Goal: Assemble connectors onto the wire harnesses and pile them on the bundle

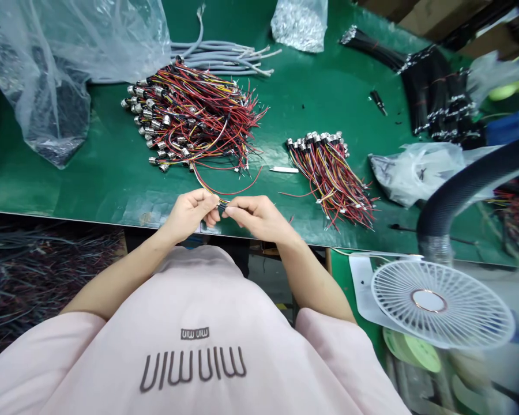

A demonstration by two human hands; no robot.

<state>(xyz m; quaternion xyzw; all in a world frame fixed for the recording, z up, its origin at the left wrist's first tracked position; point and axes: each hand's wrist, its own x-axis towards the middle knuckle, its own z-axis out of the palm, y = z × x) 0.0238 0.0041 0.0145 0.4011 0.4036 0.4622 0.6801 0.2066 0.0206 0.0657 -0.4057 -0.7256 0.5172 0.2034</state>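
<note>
My left hand (194, 212) and my right hand (254, 217) meet at the near edge of the green table (112, 167). Both pinch one small wire lead (222, 203) between their fingertips. Its red and yellow wires run up from my fingers toward a large pile of wired metal connectors (185, 118) just behind my hands. A smaller bundle of the same wired connectors (331, 173) lies to the right of my right hand.
A clear plastic bag (64, 63) sits at the far left, grey cables (225, 56) behind the big pile, black harnesses (436, 98) at far right. A crumpled bag (410, 170), a black hose (467, 184) and a white fan (441, 302) stand at right.
</note>
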